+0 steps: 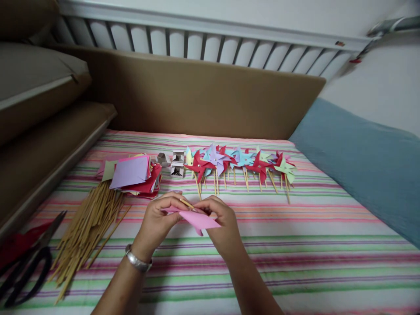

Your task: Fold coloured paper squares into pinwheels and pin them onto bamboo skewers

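Between my two hands is a pink paper pinwheel (201, 220), folded and partly covered by my fingers. My left hand (163, 217) is closed on its left side, thumb below and fingers curled over the top. On the right side, my right hand (220, 215) pinches the same paper. A thin wooden stick (187, 203) shows at the top between my fingertips; its far end is hidden behind the hands. Beyond the hands lies a row of finished pinwheels (215, 159) in red, purple, blue and green on sticks.
To the left are a pile of wooden sticks (88, 223), stacked coloured paper (129, 170) and black-handled scissors (33, 262). Small open boxes (177, 170) stand by the pinwheels. A brown board (203, 94) leans against the radiator (197, 43) behind the striped cloth (311, 258).
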A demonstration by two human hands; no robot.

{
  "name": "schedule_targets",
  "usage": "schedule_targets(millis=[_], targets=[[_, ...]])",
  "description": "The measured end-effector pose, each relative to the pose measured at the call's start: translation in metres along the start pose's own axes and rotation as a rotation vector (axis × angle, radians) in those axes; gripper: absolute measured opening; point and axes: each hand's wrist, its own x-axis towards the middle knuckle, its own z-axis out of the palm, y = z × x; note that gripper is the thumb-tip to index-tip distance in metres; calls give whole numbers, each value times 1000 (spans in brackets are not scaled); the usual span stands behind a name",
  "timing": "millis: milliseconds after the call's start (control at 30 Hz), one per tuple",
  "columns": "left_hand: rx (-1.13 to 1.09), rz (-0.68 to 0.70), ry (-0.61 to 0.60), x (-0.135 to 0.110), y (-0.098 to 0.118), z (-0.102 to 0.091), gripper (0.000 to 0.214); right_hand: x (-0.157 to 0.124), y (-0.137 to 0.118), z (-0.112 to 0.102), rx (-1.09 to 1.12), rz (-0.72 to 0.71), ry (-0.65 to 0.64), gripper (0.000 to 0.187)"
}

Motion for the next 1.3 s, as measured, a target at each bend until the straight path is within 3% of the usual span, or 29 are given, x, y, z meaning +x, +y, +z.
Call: schedule_targets(millis=[367,867,1300], targets=[[-18,-19,39,0,-2,1,3,0,-4,-1,-36,-43,26,9],[-92,10,100,-2,-11,4,9,-1,-9,1,3,-19,31,31],[-75,30,120,-3,-15,1,15,-2,-7,6,-14,-56,43,30]])
